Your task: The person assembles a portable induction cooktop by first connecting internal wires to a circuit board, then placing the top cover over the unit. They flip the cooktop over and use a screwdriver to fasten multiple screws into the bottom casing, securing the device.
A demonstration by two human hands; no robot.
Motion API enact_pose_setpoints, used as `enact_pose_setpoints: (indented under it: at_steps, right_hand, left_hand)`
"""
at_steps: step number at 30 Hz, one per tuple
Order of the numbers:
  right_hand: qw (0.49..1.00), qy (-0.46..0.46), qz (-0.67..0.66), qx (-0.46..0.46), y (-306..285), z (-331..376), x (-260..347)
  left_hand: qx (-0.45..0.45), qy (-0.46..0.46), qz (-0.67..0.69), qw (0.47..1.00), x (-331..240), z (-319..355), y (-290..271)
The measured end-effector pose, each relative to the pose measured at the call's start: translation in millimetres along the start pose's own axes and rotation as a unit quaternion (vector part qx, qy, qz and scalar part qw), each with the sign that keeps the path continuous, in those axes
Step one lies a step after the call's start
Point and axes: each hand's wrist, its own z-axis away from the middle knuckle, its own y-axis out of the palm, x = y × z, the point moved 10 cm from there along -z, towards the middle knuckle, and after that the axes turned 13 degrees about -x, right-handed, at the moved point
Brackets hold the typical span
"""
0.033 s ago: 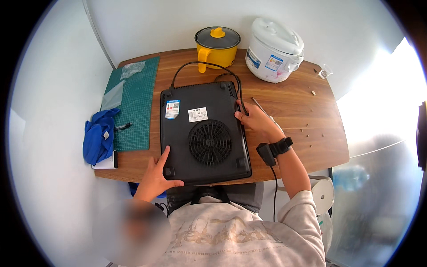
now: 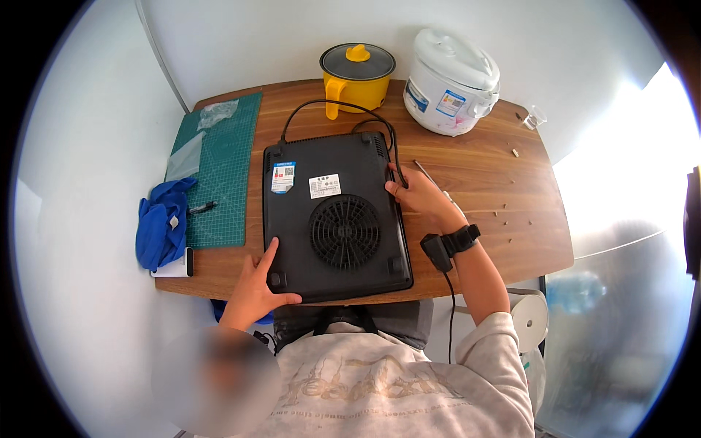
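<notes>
A black induction cooktop (image 2: 292, 241) lies upside down on the table, its round fan grille, rubber feet and two stickers facing up. At its near left corner, my left hand (image 2: 257, 290) holds the edge, thumb along the front and index finger along the side. My right hand (image 2: 420, 196) grips the right edge, thumb on top and the other fingers partly hidden. The black power cord (image 2: 303, 106) loops from the far left corner over to my right hand. Just beyond that hand lies a thin metal rod (image 2: 423, 171), perhaps a screwdriver, partly covered.
Several small screws (image 2: 504, 213) are scattered on the wooden table (image 2: 540, 244) at right. Behind stand a yellow pot (image 2: 369, 89) and a white rice cooker (image 2: 449, 87), with a small clear cup (image 2: 535, 117) beside. Leftward are a green cutting mat (image 2: 226, 164), blue cloth (image 2: 162, 226) and black pen (image 2: 202, 208).
</notes>
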Motion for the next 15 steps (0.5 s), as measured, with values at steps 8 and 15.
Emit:
enact_pose_setpoints:
  at_steps: [8, 15]
  right_hand:
    - [0.997, 0.015, 0.056, -0.044, 0.9, -22.4, -10.0]
    - [0.937, -0.191, 0.186, -0.224, -18.4, 30.8, -10.5]
  left_hand:
    - [0.0, 0.002, -0.033, 0.999, 5.3, -33.6, -17.4]
    - [-0.034, 0.042, 0.019, 0.998, 5.2, -35.4, -16.8]
